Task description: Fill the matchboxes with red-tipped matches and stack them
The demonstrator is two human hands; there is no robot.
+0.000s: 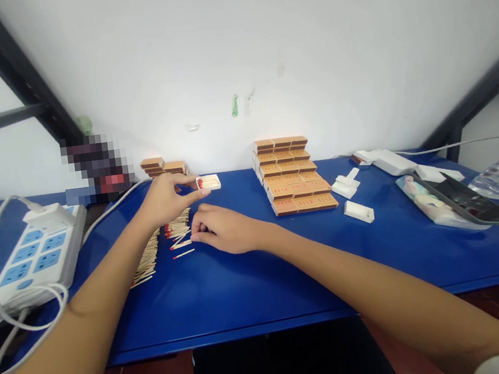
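Between its thumb and fingers, my left hand (168, 194) holds a small white matchbox tray (213, 185) above the table, with red-headed matches (206, 182) lying in it. My right hand (221, 230) is closed in a pinch at the end of a match (181, 244), low over the table. Right beside those fingertips is a loose heap of matches (177, 226). One single match (184, 254) lies nearer the front. A longer pile of matches (147, 260) is partly hidden behind my left forearm.
Stepped rows of orange matchboxes (297, 188) stand by the wall, with a smaller stack (152, 163) behind my left hand. White trays (359, 212) lie to the right, then a phone-like dark slab (464, 200). A power strip (35, 256) with cables sits at left.
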